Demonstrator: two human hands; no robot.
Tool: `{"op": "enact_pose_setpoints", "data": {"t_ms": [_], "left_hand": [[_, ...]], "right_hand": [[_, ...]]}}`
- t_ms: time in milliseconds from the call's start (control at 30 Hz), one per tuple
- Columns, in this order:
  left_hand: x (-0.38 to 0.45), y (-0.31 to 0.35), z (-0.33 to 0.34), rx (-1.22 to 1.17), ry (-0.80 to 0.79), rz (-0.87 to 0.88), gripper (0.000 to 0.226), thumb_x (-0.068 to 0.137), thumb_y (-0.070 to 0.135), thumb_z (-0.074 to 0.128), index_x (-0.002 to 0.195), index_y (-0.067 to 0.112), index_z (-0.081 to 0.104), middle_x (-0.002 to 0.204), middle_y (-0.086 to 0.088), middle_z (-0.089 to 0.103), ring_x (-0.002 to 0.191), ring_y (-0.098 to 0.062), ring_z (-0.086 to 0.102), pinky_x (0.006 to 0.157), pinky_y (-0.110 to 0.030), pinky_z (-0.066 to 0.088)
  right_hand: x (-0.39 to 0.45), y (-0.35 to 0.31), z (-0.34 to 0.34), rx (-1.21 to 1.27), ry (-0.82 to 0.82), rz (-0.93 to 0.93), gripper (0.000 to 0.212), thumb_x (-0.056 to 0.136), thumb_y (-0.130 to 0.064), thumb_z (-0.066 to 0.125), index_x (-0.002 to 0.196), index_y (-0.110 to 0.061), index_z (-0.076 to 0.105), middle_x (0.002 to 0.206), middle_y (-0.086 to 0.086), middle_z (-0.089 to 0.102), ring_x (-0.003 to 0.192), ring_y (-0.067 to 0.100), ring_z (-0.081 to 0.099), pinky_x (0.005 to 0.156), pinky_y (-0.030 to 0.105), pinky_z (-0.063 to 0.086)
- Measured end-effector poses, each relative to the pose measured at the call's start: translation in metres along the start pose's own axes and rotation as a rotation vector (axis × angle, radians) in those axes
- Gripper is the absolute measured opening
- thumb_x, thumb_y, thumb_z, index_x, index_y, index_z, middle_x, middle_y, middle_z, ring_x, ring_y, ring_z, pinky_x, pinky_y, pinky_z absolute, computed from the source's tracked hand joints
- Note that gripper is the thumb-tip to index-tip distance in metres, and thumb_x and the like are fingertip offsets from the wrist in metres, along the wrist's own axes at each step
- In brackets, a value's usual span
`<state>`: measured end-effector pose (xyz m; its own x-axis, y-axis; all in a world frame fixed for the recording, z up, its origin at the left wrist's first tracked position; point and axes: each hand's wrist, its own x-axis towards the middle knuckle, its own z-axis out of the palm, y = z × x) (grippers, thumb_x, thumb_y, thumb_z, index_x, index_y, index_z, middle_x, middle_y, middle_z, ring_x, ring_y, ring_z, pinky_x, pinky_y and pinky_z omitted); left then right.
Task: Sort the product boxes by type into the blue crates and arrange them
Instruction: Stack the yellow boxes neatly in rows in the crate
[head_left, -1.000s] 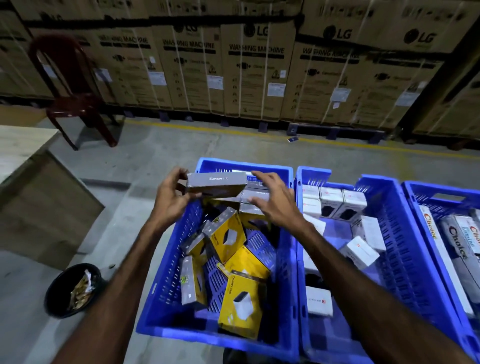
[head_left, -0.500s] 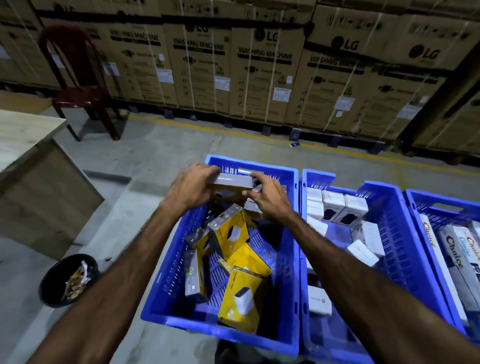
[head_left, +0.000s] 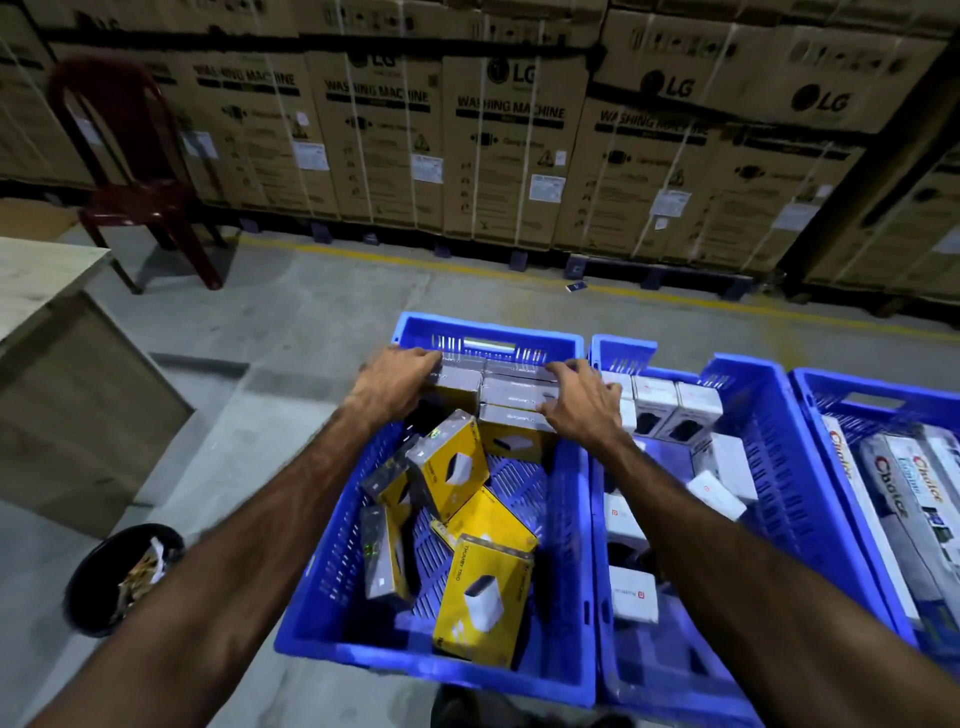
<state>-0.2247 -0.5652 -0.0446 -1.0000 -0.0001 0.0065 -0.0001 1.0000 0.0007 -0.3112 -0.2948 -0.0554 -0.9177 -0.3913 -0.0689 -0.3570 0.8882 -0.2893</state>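
Observation:
Three blue crates stand side by side on the floor. The left crate (head_left: 571, 613) holds yellow-and-grey product boxes: a tidy upright row (head_left: 511, 397) at its far end and several loose ones (head_left: 483, 592) tumbled in the middle and front. My left hand (head_left: 395, 382) presses on the left end of that row and my right hand (head_left: 579, 402) on its right end. The middle crate (head_left: 748, 379) holds white boxes (head_left: 675, 410), some lined up at the back, some loose. The right crate (head_left: 852, 389) holds long "Choice" boxes (head_left: 893, 499).
A wooden table (head_left: 47, 270) stands at the left, with a dark red plastic chair (head_left: 135, 192) behind it. A black bin (head_left: 96, 577) with scraps sits on the floor by the left crate. Stacked LG washing-machine cartons (head_left: 509, 145) wall off the far side beyond a yellow floor line.
The grey-topped box held above the left crate has been lowered into the row at the crate's far end. Both hands have moved forward and now rest on that row.

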Motion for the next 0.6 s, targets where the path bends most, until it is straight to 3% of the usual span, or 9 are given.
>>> {"op": "enact_pose_setpoints", "data": {"t_ms": [167, 300, 400, 600], "left_hand": [[0.005, 0.002, 0.003, 0.085, -0.005, -0.019, 0.041, 0.09, 0.024, 0.074, 0.126, 0.024, 0.054, 0.13, -0.001, 0.067, 0.112, -0.032, 0.066, 0.081, -0.04, 0.053], [0.01, 0.003, 0.001, 0.046, -0.049, -0.026, 0.045, 0.093, 0.048, 0.07, 0.126, 0.022, 0.055, 0.13, -0.002, 0.067, 0.113, -0.032, 0.065, 0.079, -0.041, 0.053], [0.012, 0.008, -0.003, 0.08, -0.077, -0.033, 0.048, 0.093, 0.057, 0.067, 0.124, 0.023, 0.056, 0.129, -0.002, 0.068, 0.111, -0.031, 0.067, 0.082, -0.045, 0.055], [0.007, 0.015, 0.013, 0.167, -0.124, -0.089, 0.044, 0.096, 0.04, 0.071, 0.127, 0.019, 0.049, 0.123, -0.005, 0.069, 0.11, -0.032, 0.066, 0.085, -0.047, 0.057]], "right_hand": [[-0.015, 0.034, 0.013, -0.035, -0.041, 0.066, 0.078, 0.086, -0.03, 0.073, 0.154, -0.024, 0.036, 0.159, 0.009, 0.035, 0.145, 0.03, 0.037, 0.115, 0.062, 0.031], [-0.021, 0.039, 0.018, 0.023, -0.035, 0.09, 0.087, 0.088, -0.029, 0.074, 0.161, -0.021, 0.027, 0.169, 0.006, 0.02, 0.153, 0.029, 0.029, 0.119, 0.064, 0.023], [-0.021, 0.04, 0.021, 0.062, -0.036, 0.098, 0.088, 0.088, -0.027, 0.073, 0.161, -0.02, 0.025, 0.171, 0.005, 0.017, 0.153, 0.029, 0.029, 0.119, 0.063, 0.025], [-0.024, 0.043, 0.024, 0.079, -0.023, 0.087, 0.087, 0.09, -0.029, 0.071, 0.163, -0.019, 0.025, 0.172, 0.002, 0.015, 0.152, 0.026, 0.032, 0.12, 0.062, 0.028]]}}
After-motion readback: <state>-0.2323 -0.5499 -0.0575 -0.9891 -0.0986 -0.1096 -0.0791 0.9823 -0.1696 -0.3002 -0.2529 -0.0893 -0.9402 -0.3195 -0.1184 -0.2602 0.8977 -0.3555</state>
